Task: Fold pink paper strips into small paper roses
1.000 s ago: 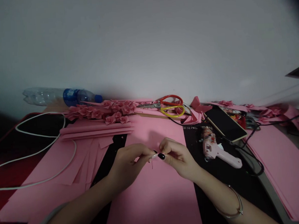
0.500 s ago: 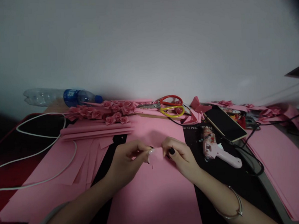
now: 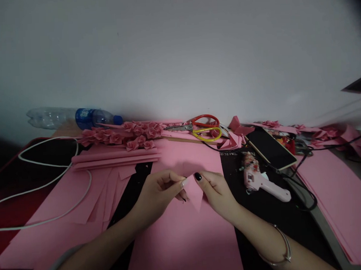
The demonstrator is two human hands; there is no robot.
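Note:
A small folded piece of pink paper (image 3: 195,194) is pinched between my two hands, one corner pointing down. My left hand (image 3: 159,192) grips its left edge between thumb and fingers. On the other side my right hand (image 3: 217,193) holds the upper right edge, its dark-nailed thumb lying on the paper; the fingers behind are partly hidden. Beneath both hands lies a long pink paper sheet (image 3: 186,247).
Scissors (image 3: 206,129) with red and yellow handles rest at the back beside paper roses (image 3: 138,133). A glue gun (image 3: 263,183), a phone (image 3: 271,148) and cables lie right. Paper stacks (image 3: 52,222) flank the sheet; a plastic bottle (image 3: 85,117) lies back left.
The small paper has been turned so that a point now hangs downward and more of its face shows. My right thumb has moved up onto its edge.

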